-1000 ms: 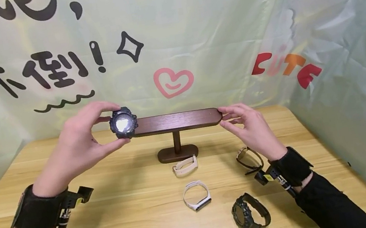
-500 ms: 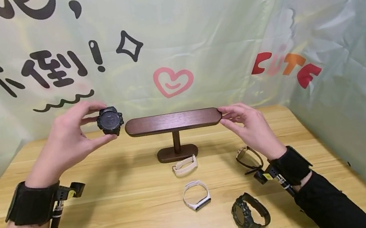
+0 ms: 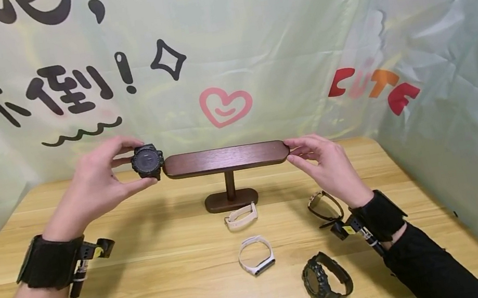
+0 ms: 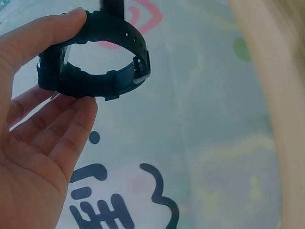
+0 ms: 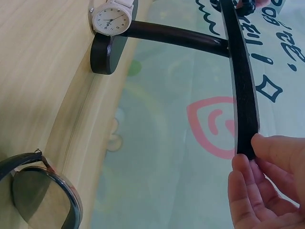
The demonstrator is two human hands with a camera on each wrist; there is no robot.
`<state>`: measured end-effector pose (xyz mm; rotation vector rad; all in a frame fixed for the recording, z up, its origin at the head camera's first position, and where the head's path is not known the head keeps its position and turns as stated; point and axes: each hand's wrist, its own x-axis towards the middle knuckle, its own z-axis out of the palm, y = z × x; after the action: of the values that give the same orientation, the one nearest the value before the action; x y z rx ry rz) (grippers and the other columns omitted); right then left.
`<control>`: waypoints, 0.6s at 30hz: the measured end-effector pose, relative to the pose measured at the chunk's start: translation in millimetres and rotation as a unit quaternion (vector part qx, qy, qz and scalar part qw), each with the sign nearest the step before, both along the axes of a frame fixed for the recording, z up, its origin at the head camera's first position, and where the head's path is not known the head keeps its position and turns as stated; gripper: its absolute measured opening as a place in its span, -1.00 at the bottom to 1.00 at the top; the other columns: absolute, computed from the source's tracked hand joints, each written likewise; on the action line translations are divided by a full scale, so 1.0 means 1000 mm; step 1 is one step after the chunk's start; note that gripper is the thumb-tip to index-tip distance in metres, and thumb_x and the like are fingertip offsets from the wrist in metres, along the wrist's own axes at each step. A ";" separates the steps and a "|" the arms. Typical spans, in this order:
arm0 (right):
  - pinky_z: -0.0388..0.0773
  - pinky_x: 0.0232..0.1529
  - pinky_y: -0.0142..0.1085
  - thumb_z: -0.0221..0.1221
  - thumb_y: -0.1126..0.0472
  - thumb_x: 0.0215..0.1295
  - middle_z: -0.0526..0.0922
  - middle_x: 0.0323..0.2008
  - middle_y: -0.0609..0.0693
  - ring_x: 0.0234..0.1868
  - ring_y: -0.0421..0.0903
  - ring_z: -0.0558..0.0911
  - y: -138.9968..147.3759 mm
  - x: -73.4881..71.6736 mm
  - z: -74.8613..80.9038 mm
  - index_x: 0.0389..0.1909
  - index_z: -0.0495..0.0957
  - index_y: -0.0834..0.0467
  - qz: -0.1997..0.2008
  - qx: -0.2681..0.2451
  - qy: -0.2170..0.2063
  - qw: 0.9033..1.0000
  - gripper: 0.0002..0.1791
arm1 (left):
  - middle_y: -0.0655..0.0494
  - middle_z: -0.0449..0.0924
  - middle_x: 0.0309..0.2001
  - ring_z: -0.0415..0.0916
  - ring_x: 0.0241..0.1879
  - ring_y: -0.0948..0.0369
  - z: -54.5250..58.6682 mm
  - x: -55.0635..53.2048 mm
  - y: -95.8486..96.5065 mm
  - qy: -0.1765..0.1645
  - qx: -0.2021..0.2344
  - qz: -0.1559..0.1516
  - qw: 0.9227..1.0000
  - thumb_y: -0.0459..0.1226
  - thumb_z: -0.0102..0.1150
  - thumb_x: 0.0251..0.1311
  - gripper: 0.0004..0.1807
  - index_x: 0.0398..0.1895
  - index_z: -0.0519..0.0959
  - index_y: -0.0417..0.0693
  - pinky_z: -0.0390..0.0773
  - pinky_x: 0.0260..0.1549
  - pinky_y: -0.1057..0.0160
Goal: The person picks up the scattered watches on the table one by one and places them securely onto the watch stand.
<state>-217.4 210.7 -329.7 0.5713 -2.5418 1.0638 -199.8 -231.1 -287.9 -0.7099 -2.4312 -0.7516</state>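
Observation:
My left hand pinches a chunky black digital watch by its top and bottom edges, thumb below and fingers above. Its round face is turned towards me in the head view. In the left wrist view the watch's black strap is buckled into a loop. The watch sits right at the left end of a dark brown wooden T-shaped watch stand. At the bar's other end, my right hand grips the rounded tip between thumb and fingers, as the right wrist view also shows.
Before the stand's base lies a pale-strapped watch, its white dial facing the right wrist camera. Nearer are a white band and another black watch. A thin dark-strapped watch lies below my right hand. Printed cloth hangs behind.
The black watch came off the bar's left end, moving left and slightly up, then drifted back right and down to that end. My right hand stayed on the bar's right tip.

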 end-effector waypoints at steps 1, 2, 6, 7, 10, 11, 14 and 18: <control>0.70 0.25 0.03 0.29 0.21 0.55 0.71 0.18 0.14 0.12 0.07 0.75 0.000 0.000 0.000 0.32 0.65 0.16 0.000 -0.001 -0.001 1.000 -0.61 | -0.01 0.76 0.08 0.80 0.03 -0.06 -0.001 -0.001 0.000 0.001 0.000 0.000 1.000 -0.33 0.80 -0.17 -0.24 0.19 0.63 -0.05 0.72 0.09 0.12; 0.70 0.25 0.03 0.29 0.21 0.55 0.71 0.18 0.14 0.12 0.07 0.75 0.000 0.000 0.000 0.32 0.65 0.16 0.000 -0.002 -0.002 1.000 -0.61 | -0.02 0.76 0.08 0.80 0.03 -0.07 -0.003 -0.002 0.001 0.004 -0.002 -0.003 1.000 -0.34 0.80 -0.18 -0.24 0.19 0.63 -0.07 0.71 0.09 0.07; 0.70 0.27 0.01 0.29 0.21 0.55 0.71 0.17 0.13 0.12 0.07 0.75 0.000 0.000 -0.001 0.32 0.65 0.15 0.001 -0.006 -0.004 1.000 -0.61 | 0.02 0.76 0.07 0.79 0.04 -0.03 -0.009 -0.007 0.004 0.003 -0.006 -0.005 1.000 -0.33 0.80 -0.17 -0.26 0.17 0.63 -0.06 0.71 0.12 0.18; 0.70 0.27 0.01 0.29 0.21 0.55 0.71 0.17 0.13 0.12 0.06 0.75 0.000 0.000 -0.001 0.32 0.65 0.15 0.001 -0.007 -0.005 1.000 -0.61 | 0.03 0.76 0.07 0.79 0.05 -0.02 -0.010 -0.008 0.005 -0.001 -0.006 -0.005 1.000 -0.33 0.80 -0.17 -0.26 0.16 0.63 -0.06 0.71 0.13 0.18; 0.69 0.27 0.00 0.28 0.22 0.55 0.71 0.17 0.13 0.12 0.06 0.75 0.001 0.000 -0.001 0.33 0.65 0.15 0.001 -0.006 -0.005 1.000 -0.61 | 0.05 0.75 0.08 0.78 0.07 0.01 -0.013 -0.010 0.007 -0.010 -0.005 -0.007 1.000 -0.33 0.79 -0.16 -0.26 0.17 0.62 -0.07 0.71 0.14 0.16; 0.69 0.27 -0.01 0.28 0.22 0.56 0.71 0.18 0.13 0.12 0.06 0.74 0.001 0.000 -0.001 0.33 0.65 0.15 0.001 -0.005 -0.006 1.000 -0.60 | 0.06 0.75 0.09 0.78 0.08 0.02 -0.014 -0.011 0.008 -0.011 -0.005 -0.005 1.000 -0.33 0.80 -0.16 -0.26 0.17 0.62 -0.06 0.71 0.14 0.15; 0.69 0.26 -0.03 0.27 0.21 0.56 0.71 0.19 0.12 0.12 0.05 0.74 0.001 0.000 0.000 0.35 0.64 0.14 0.002 -0.002 -0.006 1.000 -0.60 | 0.04 0.75 0.10 0.78 0.09 0.00 -0.016 -0.012 0.010 -0.013 -0.002 -0.010 1.000 -0.32 0.79 -0.15 -0.26 0.18 0.62 -0.06 0.72 0.14 0.12; 0.69 0.26 -0.03 0.28 0.22 0.56 0.71 0.17 0.11 0.11 0.05 0.74 0.002 -0.002 0.000 0.34 0.65 0.13 0.002 -0.001 -0.004 1.000 -0.60 | 0.03 0.76 0.10 0.78 0.11 -0.04 -0.018 -0.014 0.013 -0.025 0.008 -0.023 0.999 -0.29 0.79 -0.12 -0.28 0.18 0.63 -0.04 0.72 0.15 0.04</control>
<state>-218.9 212.4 -330.0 0.5733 -2.5478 1.0723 -213.9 -218.0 -305.5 -0.7510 -2.4575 -0.8150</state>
